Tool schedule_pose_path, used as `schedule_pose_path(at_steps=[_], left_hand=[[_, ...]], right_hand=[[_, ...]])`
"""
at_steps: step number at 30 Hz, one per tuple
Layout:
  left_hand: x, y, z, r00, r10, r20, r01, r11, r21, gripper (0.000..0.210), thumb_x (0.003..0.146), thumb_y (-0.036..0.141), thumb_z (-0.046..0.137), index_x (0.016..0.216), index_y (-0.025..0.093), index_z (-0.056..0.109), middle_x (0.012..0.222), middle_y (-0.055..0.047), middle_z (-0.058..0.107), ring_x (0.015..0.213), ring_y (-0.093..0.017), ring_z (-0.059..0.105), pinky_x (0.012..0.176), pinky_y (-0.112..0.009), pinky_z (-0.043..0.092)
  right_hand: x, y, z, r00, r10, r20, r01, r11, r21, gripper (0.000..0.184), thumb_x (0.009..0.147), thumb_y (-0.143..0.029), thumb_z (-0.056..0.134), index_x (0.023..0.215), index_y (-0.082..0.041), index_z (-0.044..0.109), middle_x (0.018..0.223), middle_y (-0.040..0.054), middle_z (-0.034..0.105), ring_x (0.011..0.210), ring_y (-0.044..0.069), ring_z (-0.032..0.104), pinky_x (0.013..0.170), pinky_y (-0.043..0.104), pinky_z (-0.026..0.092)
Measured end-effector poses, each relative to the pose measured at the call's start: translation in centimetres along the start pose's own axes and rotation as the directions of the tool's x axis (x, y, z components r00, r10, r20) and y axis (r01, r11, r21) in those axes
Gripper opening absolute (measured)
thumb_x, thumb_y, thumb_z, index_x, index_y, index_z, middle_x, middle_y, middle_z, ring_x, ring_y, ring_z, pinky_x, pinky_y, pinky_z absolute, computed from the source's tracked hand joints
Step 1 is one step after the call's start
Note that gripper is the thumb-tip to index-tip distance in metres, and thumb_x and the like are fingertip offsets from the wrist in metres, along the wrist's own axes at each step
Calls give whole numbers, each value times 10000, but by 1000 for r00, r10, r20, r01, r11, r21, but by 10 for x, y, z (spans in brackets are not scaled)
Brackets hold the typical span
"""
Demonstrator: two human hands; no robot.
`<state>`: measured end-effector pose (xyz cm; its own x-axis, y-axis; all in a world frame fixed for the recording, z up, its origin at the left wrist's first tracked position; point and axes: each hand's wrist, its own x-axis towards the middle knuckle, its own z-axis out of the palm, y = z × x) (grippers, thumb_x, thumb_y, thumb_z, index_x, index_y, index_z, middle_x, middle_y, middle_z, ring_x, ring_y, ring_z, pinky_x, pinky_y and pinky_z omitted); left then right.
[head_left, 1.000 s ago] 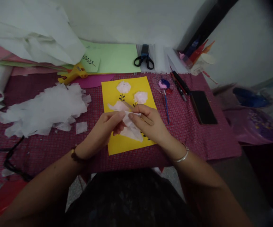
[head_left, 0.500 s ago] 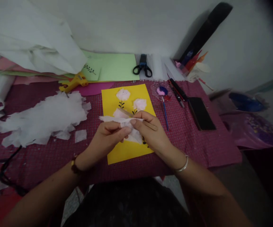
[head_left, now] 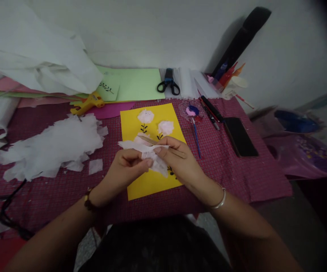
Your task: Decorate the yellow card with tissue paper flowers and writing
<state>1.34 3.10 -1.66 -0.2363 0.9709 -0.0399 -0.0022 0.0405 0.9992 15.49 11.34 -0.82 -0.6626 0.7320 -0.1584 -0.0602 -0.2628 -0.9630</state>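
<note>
Over a yellow sheet (head_left: 140, 187), both hands pinch a piece of thin white tissue paper (head_left: 156, 160). My left hand (head_left: 127, 164) is closed on its left part, with thumb and forefinger together. My right hand (head_left: 178, 158) grips the right part and also holds a thin wooden stick (head_left: 148, 140), which passes behind the tissue and pokes out both ways. On the sheet are white-pink tissue flowers, one top centre (head_left: 145, 116) and one to the right (head_left: 166, 127), above dark painted stems. A third pinkish flower (head_left: 139, 138) lies partly hidden behind the stick and tissue.
A heap of white tissue squares (head_left: 52, 145) lies left, near a yellow glue gun (head_left: 89, 104). Scissors (head_left: 168, 81) rest at the back. A paint palette (head_left: 192, 110), a blue paintbrush (head_left: 196, 138) and a dark phone (head_left: 240, 136) are on the right. A black cable (head_left: 10, 211) crosses the left.
The thumbs have drawn slightly apart on the tissue, and more of the stick shows at its left end. The whole view has shifted a little. Both hands keep their hold.
</note>
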Motion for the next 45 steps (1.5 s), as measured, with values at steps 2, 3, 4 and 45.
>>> schedule_pose_path(at_steps=[2, 3, 4, 45], left_hand=[[0, -2, -1, 1000, -20, 5, 20, 1000, -20, 171, 673, 237, 745, 534, 180, 663, 508, 13, 608, 487, -91, 482, 479, -207, 383], [0, -4, -1, 1000, -29, 8, 29, 999, -36, 173, 674, 243, 751, 538, 179, 666, 515, 13, 610, 493, -90, 485, 485, -206, 383], [0, -5, -2, 999, -37, 12, 38, 998, -55, 178, 681, 254, 755, 545, 178, 669, 525, 12, 614, 505, -90, 492, 497, -206, 389], [6, -14, -2, 961, -265, 79, 273, 864, -424, 71, 608, 214, 724, 628, 174, 669, 583, 34, 573, 485, -58, 453, 443, -181, 373]], right_hand=[[1, 1, 0, 1000, -4, -3, 4, 1000, 12, 194, 744, -354, 679, 777, -205, 560, 643, -55, 570, 533, 75, 490, 498, 216, 375], [1, 1, 0, 1000, -4, 0, 4, 1000, 17, 194, 744, -356, 678, 772, -205, 559, 643, -54, 574, 533, 75, 493, 500, 216, 378], [1, 1, 0, 1000, 0, 7, 0, 1000, 20, 194, 746, -360, 676, 774, -206, 561, 645, -53, 578, 533, 76, 496, 504, 217, 383], [-1, -2, -5, 934, -290, 209, 356, 698, -621, 67, 762, -164, 561, 805, -215, 556, 782, -15, 586, 751, 144, 552, 713, 288, 412]])
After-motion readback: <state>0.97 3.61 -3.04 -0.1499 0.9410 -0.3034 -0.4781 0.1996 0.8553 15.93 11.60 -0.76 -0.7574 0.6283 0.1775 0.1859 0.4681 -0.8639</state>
